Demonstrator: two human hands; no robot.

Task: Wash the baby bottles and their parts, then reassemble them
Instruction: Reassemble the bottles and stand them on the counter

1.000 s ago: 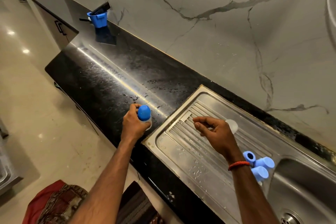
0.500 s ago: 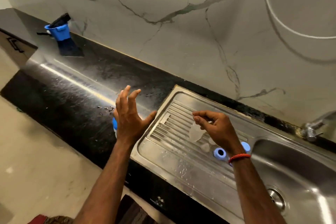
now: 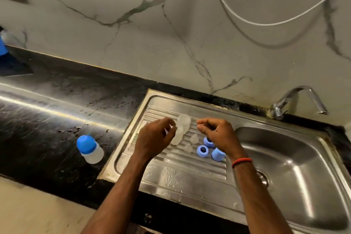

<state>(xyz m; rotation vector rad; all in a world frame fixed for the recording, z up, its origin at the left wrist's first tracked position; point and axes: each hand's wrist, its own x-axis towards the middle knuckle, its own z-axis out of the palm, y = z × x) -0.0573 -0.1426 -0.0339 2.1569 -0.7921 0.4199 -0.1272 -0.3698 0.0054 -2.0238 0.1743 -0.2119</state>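
Observation:
An assembled baby bottle (image 3: 89, 148) with a blue cap stands on the black counter, left of the sink. On the steel drainboard (image 3: 171, 175) lie clear bottle bodies (image 3: 183, 121), two clear nipples (image 3: 194, 138), two blue rings (image 3: 202, 151) and a blue cap (image 3: 218, 155). My left hand (image 3: 155, 138) hovers over the drainboard, its loosely curled fingertips right beside the clear bodies; no grip shows. My right hand (image 3: 218, 135), with a red wrist thread, hangs over the blue rings with fingers loosely curled and nothing visible in it.
The sink basin (image 3: 296, 167) lies to the right with a tap (image 3: 296, 99) at its back corner. A white hose (image 3: 266, 23) loops on the marble wall. Water drops dot the counter (image 3: 47, 119). A blue object (image 3: 2, 47) sits at the far left edge.
My left hand let go of the blue-capped bottle on the counter and moved right over the drainboard. The view swung right towards the sink. The right hand stayed over the drainboard.

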